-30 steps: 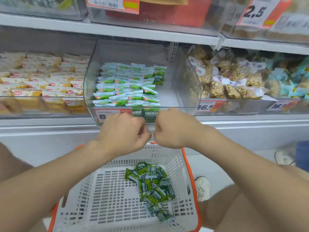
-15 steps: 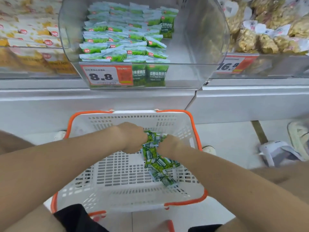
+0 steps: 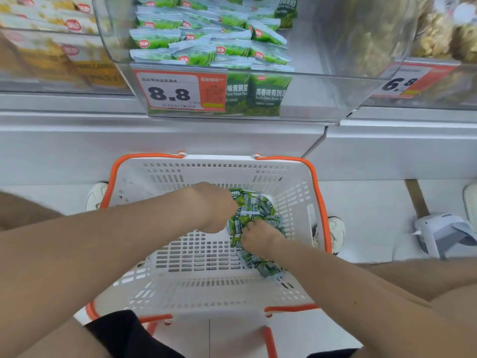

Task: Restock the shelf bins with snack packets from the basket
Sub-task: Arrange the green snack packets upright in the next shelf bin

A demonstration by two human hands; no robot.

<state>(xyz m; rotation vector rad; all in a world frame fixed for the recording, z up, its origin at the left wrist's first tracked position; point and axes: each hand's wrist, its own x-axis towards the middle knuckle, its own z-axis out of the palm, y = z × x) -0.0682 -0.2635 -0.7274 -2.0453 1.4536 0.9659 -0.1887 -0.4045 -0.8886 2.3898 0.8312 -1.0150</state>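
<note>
Both hands down in white basket (image 3: 284,174). Right hand (image 3: 258,237) fingers curled round green packets (image 3: 254,205). Left hand (image 3: 215,208) against pile, fingers hidden, can't tell grip. Packets heaped at basket's right side; clear bin (image 3: 335,96) above holds same kind.

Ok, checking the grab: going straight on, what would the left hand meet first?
Probably the pile of small green snack packets in the white plastic basket; the left hand seems against it.
</note>
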